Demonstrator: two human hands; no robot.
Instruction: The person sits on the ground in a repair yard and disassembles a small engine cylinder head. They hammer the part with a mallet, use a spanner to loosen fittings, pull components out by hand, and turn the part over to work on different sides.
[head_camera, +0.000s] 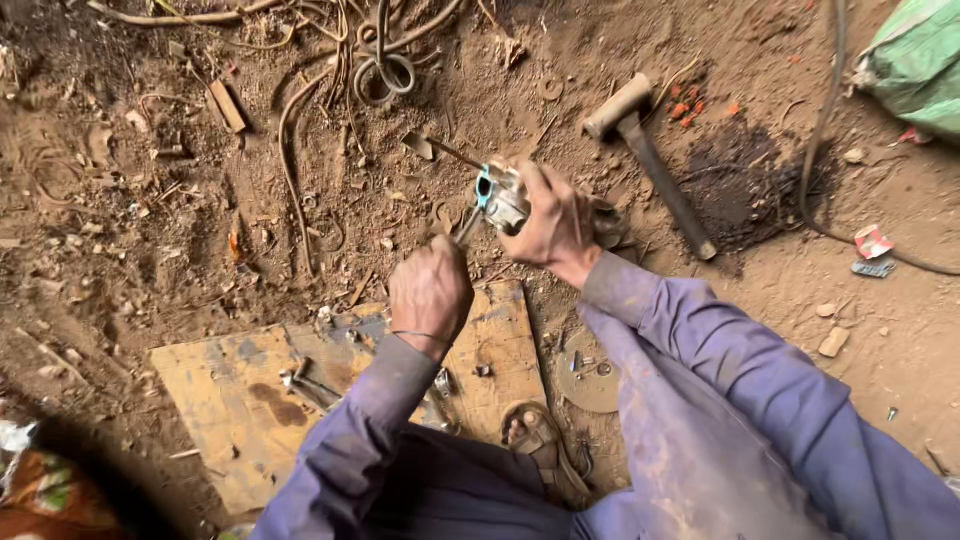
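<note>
Nearest, at six o'clock, a sandalled foot (537, 437) rests by a worn wooden board (230, 395) lying on the dirt ground (120, 230), with small metal bits scattered on it. Just above, the left hand (430, 292) is closed around a thin metal tool (466, 226) (its tip is hidden, so what kind it is cannot be told), pointed up toward one o'clock. Touching that tool, the right hand (556, 224) is clamped on a small grey metal part (502, 198) with a blue ring, held above the ground at centre. Farther, at one o'clock, lies a hammer (650, 160); at twelve, tangled wires (380, 60); at two, a green sack (915, 60).
</note>
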